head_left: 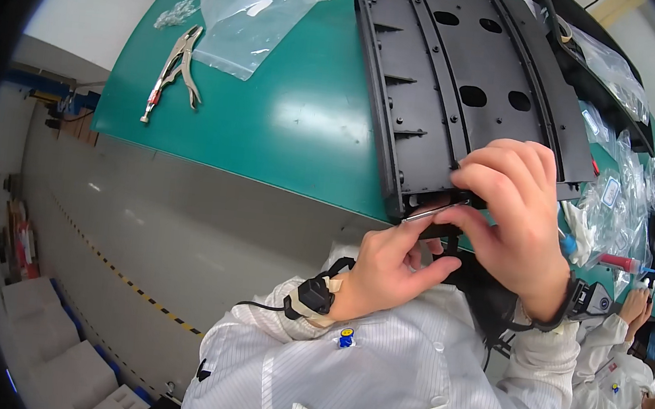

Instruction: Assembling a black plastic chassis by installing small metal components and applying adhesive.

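Observation:
A large black panel (481, 69) with ribs and oval holes lies on the green table, its near end at the table's front edge. At that end my right hand (514, 212) is closed, thumb and fingers pinching a thin silvery metal strip (443, 209) beside the panel's edge. My left hand (393, 267) is just below, its index finger reaching up to the strip and its thumb stretched out apart. Its other fingers are partly hidden under a dark part at the panel's end. What the strip belongs to cannot be made out.
Locking pliers (175, 73) and clear plastic bags (254, 25) lie on the green table (295, 129) at the left. Rightward are another black housing (597, 73), more bags (623, 204) and a red tube (617, 261). A co-worker's hand (636, 307) is at the far right.

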`<state>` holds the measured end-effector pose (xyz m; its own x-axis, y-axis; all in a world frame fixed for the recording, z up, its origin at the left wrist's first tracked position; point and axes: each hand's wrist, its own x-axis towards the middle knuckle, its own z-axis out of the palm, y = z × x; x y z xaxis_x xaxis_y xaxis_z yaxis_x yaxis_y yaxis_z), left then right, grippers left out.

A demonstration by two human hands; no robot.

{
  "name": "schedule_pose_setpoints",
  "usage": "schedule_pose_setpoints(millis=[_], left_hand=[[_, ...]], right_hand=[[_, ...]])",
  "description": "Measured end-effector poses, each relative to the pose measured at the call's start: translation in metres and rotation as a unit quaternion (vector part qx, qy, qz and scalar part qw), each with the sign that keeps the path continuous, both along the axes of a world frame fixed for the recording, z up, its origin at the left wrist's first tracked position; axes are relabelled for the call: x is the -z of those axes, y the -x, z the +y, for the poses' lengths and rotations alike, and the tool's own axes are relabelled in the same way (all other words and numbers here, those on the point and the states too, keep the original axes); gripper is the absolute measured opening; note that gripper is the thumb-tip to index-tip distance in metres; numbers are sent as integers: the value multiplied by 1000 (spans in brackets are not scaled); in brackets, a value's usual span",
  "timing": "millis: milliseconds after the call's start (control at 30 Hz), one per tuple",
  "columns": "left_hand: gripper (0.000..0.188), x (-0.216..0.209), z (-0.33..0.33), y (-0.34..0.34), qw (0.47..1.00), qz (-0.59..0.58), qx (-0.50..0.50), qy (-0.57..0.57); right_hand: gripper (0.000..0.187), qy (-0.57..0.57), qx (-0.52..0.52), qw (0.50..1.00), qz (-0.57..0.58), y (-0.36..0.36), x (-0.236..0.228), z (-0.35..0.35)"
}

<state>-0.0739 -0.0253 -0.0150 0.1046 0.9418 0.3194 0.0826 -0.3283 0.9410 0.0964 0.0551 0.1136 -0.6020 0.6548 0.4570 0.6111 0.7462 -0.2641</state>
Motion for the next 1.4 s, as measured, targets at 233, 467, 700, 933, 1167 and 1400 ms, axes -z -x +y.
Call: schedule_pose_setpoints(millis=[233,467,700,933,1167,1400], left_hand=[[80,-2,-3,4,999,28,34,21],[83,-4,0,-2,999,-28,9,44],[80,-4,0,1,1000,-12,12,26],[79,-7,3,6,999,13,47,12],[80,-5,3,0,1000,-11,13,12],[80,-4,2,0,1000,-10,9,15]], right_hand=[[26,-97,-43,994,19,-8,11,0],[34,7,-56,990,128,-10,-12,-11],[32,77,46,993,83,-45,-27,-16],[40,-61,-11,991,-121,-39,-37,-12],[41,-91,-48,985,-136,-32,-36,-6],[37,-79,-76,985,-134,-28,-37,-2]])
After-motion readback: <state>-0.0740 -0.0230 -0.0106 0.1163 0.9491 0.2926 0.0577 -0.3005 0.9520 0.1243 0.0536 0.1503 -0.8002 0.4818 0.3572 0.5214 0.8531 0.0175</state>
